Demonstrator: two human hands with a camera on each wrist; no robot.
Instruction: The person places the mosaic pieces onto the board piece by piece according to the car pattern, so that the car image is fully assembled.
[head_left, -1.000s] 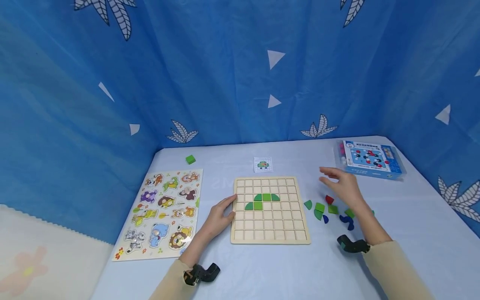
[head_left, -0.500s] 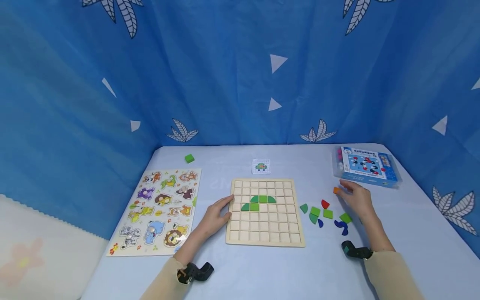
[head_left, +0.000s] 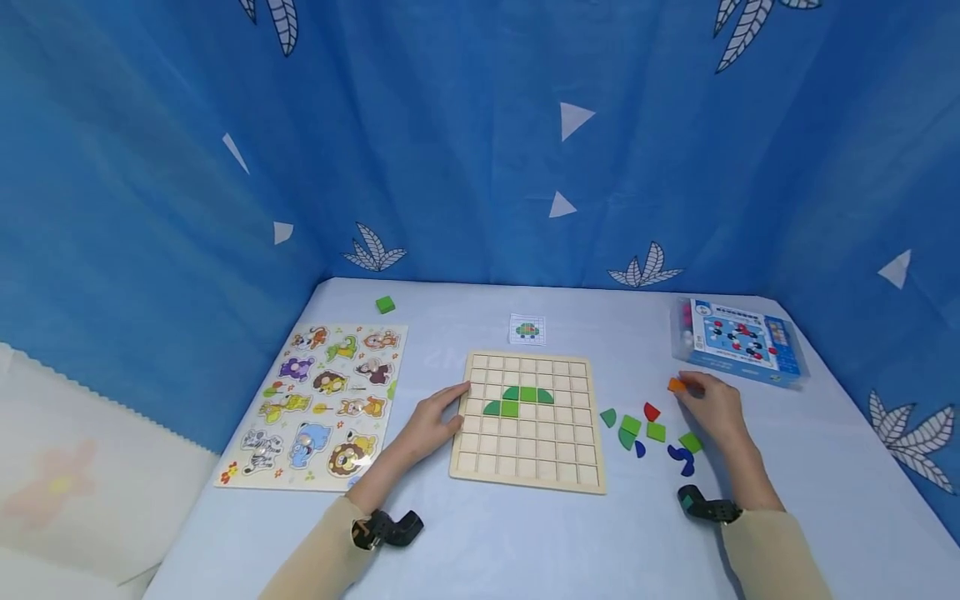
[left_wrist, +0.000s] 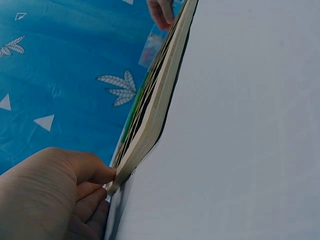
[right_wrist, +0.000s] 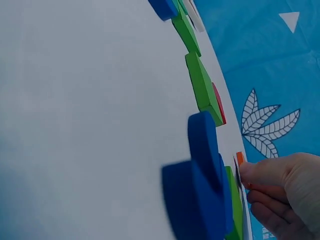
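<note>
My left hand (head_left: pixel 429 427) touches the left edge of a wooden grid board (head_left: pixel 525 462) with thumb and forefinger; the left wrist view shows the thumb (left_wrist: pixel 102 170) at the rim. Set in the board are green pieces, squares (head_left: pixel 528 393) and quarter-rounds (head_left: pixel 545 397). Right of the board, my right hand (head_left: pixel 714 406) pinches a small orange block (head_left: pixel 677 384) between thumb and fingers, close over the table. Loose pieces lie between board and hand: green squares (head_left: pixel 656 432), a red quarter-round (head_left: pixel 651 412) and dark blue rounded pieces (head_left: pixel 682 456).
A printed pattern card (head_left: pixel 527 330) lies behind the board. An animal puzzle board (head_left: pixel 322 417) occupies the left side, with a green block (head_left: pixel 385 304) beyond it. At the back right stands a clear blue-labelled box (head_left: pixel 738 337). A blue curtain (head_left: pixel 480 167) hangs behind the table.
My right hand has come down toward the table, and the orange block now shows at its fingertips. The left hand stays at the board's edge. The head view has shifted slightly.
</note>
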